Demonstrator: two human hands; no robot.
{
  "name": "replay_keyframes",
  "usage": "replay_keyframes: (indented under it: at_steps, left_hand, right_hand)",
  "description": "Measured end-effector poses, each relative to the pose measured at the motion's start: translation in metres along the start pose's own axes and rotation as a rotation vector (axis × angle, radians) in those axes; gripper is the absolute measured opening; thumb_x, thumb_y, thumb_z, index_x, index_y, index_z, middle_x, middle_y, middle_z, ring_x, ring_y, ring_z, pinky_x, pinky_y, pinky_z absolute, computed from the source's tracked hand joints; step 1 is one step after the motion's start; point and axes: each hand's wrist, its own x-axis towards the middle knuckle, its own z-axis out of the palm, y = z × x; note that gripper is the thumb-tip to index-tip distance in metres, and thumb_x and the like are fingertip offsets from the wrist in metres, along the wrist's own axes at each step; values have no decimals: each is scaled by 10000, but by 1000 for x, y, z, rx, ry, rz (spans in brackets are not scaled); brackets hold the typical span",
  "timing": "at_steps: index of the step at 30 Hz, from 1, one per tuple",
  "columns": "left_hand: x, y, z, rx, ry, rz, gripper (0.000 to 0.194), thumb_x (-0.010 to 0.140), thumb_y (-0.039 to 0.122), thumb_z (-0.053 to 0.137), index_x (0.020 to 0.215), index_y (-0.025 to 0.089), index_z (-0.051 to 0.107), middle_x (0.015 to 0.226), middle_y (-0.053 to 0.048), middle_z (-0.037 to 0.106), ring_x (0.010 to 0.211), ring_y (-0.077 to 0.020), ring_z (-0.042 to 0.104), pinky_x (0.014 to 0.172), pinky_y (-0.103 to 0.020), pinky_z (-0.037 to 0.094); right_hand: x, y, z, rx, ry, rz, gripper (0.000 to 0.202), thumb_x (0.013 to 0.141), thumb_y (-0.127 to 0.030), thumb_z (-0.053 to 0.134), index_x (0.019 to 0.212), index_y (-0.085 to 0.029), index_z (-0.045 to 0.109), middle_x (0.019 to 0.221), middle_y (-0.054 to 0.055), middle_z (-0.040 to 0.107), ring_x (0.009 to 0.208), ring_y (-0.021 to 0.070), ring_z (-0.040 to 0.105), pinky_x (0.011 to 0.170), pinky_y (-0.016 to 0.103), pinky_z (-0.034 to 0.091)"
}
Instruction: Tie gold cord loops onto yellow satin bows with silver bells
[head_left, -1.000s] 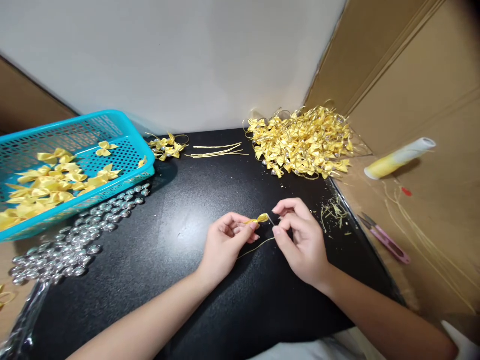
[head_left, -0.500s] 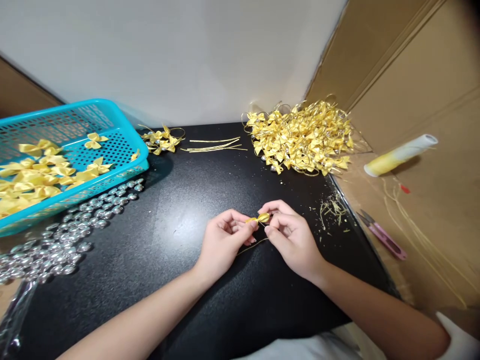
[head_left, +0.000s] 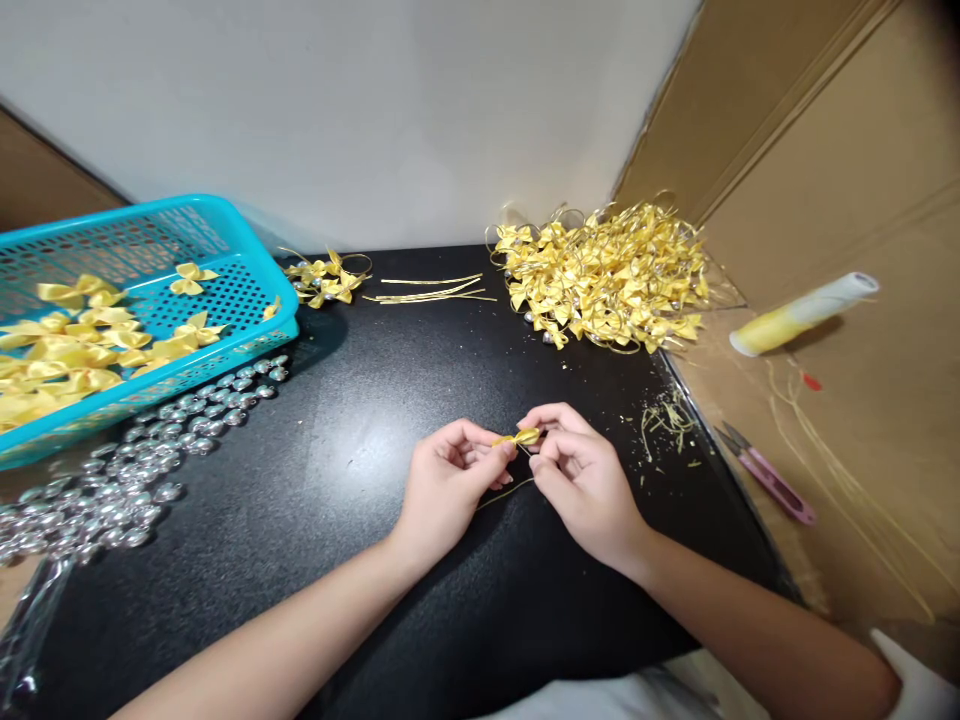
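Observation:
Over the middle of the black table, my left hand (head_left: 457,478) pinches a small yellow ribbon bow (head_left: 527,437) between thumb and fingers. My right hand (head_left: 589,485) is closed at the bow's right side, its thumb and index finger pinching a thin gold cord (head_left: 506,494). Part of this cord hangs below the fingers and curves left behind my left hand. The fingers hide the bow's knot and some of the cord.
A blue basket (head_left: 259,265) of yellow bows stands left, beside silver beads (head_left: 120,500). Cut gold cords (head_left: 431,292) lie at the back, between a small bow cluster (head_left: 328,280) and a large pile of finished bows (head_left: 607,275). Pink thread snips (head_left: 769,475) and a spool (head_left: 802,315) lie right.
Both hands keep nearly the same place and grip on the bow and cord. The view has shifted very slightly.

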Motion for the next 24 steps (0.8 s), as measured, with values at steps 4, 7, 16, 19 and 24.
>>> replay_keyframes:
  at_steps: [4, 7, 16, 19, 24]
  left_hand:
    - [-1, -2, 0, 7, 30, 18, 175, 666, 239, 810, 681, 131, 673, 537, 11, 675, 486, -60, 582, 510, -142, 466]
    - [-2, -5, -1, 16, 56, 29, 173, 656, 241, 818, 684, 131, 688, 577, -3, 699, 512, -66, 597, 528, -147, 477]
    - [-4, -10, -2, 35, 66, 68, 152, 652, 243, 808, 682, 141, 699, 630, -16, 713, 548, -83, 603, 536, -169, 481]
    - [-4, -9, -2, 19, 69, 77, 149, 659, 245, 803, 691, 145, 696, 649, -20, 723, 562, -85, 609, 544, -170, 485]
    - [-3, -9, -1, 6, 78, 96, 145, 661, 236, 800, 683, 146, 689, 644, -21, 721, 561, -87, 607, 544, -173, 482]
  right_hand:
    - [-3, 2, 4, -35, 15, -10, 256, 768, -56, 540, 577, -182, 423, 990, 64, 574, 900, 176, 604, 794, 312, 468]
    - [-5, 3, 7, -48, 24, -26, 259, 787, -54, 529, 595, -186, 414, 988, 64, 566, 909, 177, 598, 793, 313, 469]
    - [-6, 8, 9, -52, 3, -27, 243, 865, -116, 525, 644, -188, 452, 959, 58, 552, 855, 160, 588, 750, 293, 470]
    - [-7, 7, 7, -38, -4, -24, 250, 860, -112, 532, 636, -187, 449, 982, 60, 558, 883, 166, 589, 770, 299, 473]
    - [-8, 6, 5, -22, -18, -31, 249, 840, -87, 534, 624, -184, 457, 1004, 61, 563, 929, 175, 595, 817, 314, 477]
